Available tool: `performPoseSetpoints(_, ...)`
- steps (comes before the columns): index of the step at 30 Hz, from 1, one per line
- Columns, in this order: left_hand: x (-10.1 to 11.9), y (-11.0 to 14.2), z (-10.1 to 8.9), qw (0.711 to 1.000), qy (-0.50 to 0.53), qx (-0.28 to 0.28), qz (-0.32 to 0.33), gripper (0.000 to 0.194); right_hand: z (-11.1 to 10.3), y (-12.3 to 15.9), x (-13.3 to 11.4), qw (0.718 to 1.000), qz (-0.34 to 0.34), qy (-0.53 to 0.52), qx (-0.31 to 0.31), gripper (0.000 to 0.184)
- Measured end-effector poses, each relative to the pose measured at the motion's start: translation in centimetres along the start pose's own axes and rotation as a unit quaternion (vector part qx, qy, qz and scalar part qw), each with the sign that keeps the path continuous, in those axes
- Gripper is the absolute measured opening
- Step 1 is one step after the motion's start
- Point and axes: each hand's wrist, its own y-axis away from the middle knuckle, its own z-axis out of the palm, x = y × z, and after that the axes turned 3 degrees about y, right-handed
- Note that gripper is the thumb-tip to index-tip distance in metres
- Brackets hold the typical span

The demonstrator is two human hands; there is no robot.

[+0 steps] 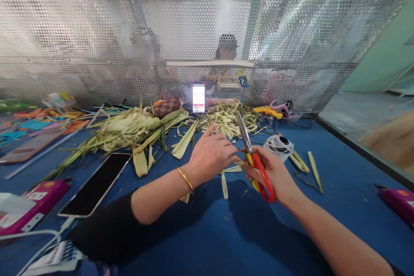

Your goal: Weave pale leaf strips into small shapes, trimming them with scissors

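Observation:
Over the blue tabletop [207, 233], my left hand [208, 153] has its fingers closed in a pinch on a pale plant strip [239, 162], which looks like corn husk. In my right hand [274, 174] are scissors [262, 174] with red and yellow handles, their blades pointing up and away and looking closed. The fingertips of that hand also touch the strip's other end. Just beneath my hands, pale green husk pieces [224, 185] show; I cannot tell whether they join the held strip. A gold bangle [185, 180] circles my left wrist.
A husk heap [129, 127] lies left, shredded husk [226, 120] behind my hands. A dark phone [97, 185] and magenta box [42, 202] are left. White cord [278, 144] and cut stalks [314, 171] sit right. Behind a perforated metal screen [194, 21] are people.

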Motion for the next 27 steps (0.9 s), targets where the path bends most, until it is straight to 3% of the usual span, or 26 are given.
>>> performPoseSetpoints(4, -0.1, 0.1, 0.5, 0.990, 0.077, -0.101, -0.059, 0.017, -0.2, 0.0, 0.2, 0.999, -0.033, 0.038, 0.010, 0.035)
performPoseSetpoints(10, 0.2, 0.0, 0.0, 0.962, 0.176, -0.111, -0.176, 0.015, -0.9, -0.4, 0.4, 0.996, -0.048, 0.045, 0.067, 0.037)
performPoseSetpoints(14, -0.3, -0.2, -0.1, 0.951, 0.206, -0.064, -0.224, 0.017, -1.5, -0.7, 0.6, 0.992, -0.042, 0.055, 0.108, 0.042)
performPoseSetpoints(17, -1.4, -0.2, 0.3, 0.913, 0.289, -0.010, -0.287, 0.022, -2.1, -0.9, 0.6, 0.991, -0.032, 0.065, 0.114, 0.048)
performPoseSetpoints(22, -3.0, -0.2, 0.7, 0.833, 0.404, 0.075, -0.371, 0.022, -3.0, -0.9, 0.8, 0.993, -0.010, 0.094, 0.064, 0.058)
performPoseSetpoints(27, -3.4, -0.3, 0.8, 0.793, 0.429, 0.128, -0.413, 0.017, -3.3, -0.6, 1.3, 0.987, 0.009, 0.157, -0.028, 0.050)
